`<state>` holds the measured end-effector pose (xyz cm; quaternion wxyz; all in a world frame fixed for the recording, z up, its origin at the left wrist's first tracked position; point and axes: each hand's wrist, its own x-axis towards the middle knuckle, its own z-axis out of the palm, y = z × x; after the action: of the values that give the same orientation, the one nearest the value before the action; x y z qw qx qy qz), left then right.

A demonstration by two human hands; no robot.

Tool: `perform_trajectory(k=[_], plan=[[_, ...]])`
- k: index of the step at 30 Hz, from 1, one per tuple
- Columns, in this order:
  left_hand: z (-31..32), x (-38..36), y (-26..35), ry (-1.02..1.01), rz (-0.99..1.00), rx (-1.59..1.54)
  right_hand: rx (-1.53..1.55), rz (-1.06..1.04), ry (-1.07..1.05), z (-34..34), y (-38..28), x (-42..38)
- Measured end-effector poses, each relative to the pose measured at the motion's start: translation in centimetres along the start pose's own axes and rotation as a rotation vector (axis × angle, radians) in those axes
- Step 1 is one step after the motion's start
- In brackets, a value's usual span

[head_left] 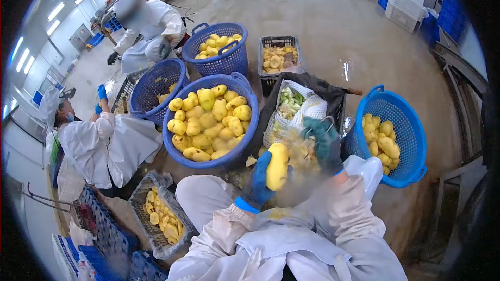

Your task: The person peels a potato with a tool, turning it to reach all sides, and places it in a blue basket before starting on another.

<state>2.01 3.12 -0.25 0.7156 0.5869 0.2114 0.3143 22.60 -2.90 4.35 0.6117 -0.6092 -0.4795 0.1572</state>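
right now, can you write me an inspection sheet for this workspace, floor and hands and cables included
surface: floor has shiny patches, perhaps wet
job's things: potato raised over the scraps; more potatoes in the left tub and right tub
clutter: cut pieces in a lined crate, lower left
hands: left hand, blue glove, grips the potato; right hand, green glove, blurred, thin metal showing at it, grip unclear
cables: thin dark line by the far co-worker, possibly a cable
surroundings: near co-worker at left; white crates stacked far right
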Motion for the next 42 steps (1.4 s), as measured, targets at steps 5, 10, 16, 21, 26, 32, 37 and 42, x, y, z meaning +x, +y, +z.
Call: perform_trajectory(k=[5,10,16,21,26,32,37,42], plan=[[2.4,-0.3,3.0,0.030,-0.190,-0.485,0.246,0.079,-0.043,2.7,2.8,-2.1],[1.9,0.4,3.5,-0.011,-0.316,-1.039,0.294,0.037,0.103,2.4,1.5,-2.8],[2.8,1.1,3.6,0.138,-0.504,-1.090,0.639,0.203,0.154,1.9,2.9,-3.2],[2.8,1.7,2.3,-0.040,-0.482,-1.285,0.596,0.285,-0.067,3.1,-1.5,-4.2],[2.4,1.6,2.1,0.045,-0.400,-1.178,0.393,-0.164,0.198,3.7,2.8,-3.3],[2.9,0.7,1.3,0.172,-0.032,-0.098,0.461,0.171,0.166,2.1,1.3,-3.1],[4.0,0.9,3.1,0.195,-0.277,-0.638,0.379,0.202,0.126,3.9,1.0,-2.0],[3.6,0.9,3.4,0.205,-0.364,-0.827,0.273,0.082,0.065,2.0,2.9,-2.9]])
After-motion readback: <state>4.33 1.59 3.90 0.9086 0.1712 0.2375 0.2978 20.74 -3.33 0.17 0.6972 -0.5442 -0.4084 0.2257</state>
